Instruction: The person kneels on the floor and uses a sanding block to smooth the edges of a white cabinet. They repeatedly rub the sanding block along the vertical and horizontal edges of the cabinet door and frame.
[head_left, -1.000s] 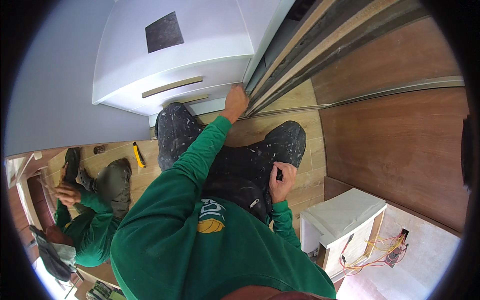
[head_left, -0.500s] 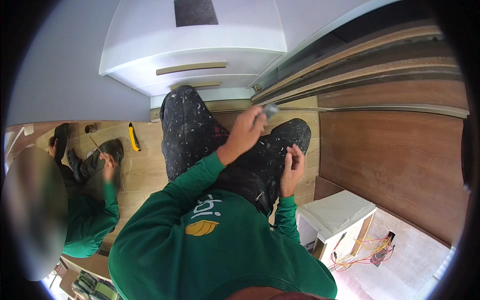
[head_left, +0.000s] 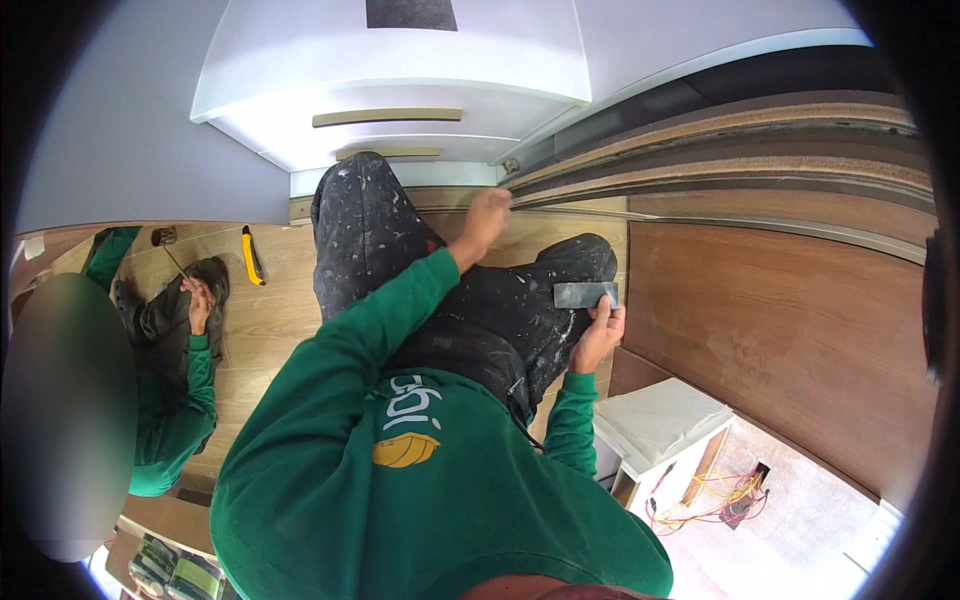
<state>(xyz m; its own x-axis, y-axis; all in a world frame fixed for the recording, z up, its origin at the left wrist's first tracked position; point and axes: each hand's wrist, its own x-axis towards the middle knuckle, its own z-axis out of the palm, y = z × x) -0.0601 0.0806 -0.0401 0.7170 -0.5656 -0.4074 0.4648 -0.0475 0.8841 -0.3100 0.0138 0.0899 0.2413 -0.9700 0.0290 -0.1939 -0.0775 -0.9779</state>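
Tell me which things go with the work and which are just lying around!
Seem to go with the work:
- flat grey piece, held in the right hand
- tan-edged panels, near the blurred left hand

Seem to be just lying about:
- yellow cutter on the floor
- loose red and yellow wires, which neither hand touches

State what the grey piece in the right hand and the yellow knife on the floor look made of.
Grey piece: perhaps metal or stiff plastic; dull, smudged surface leaves it open.
Knife body: probably smooth plastic, given its even, bright yellow colour.
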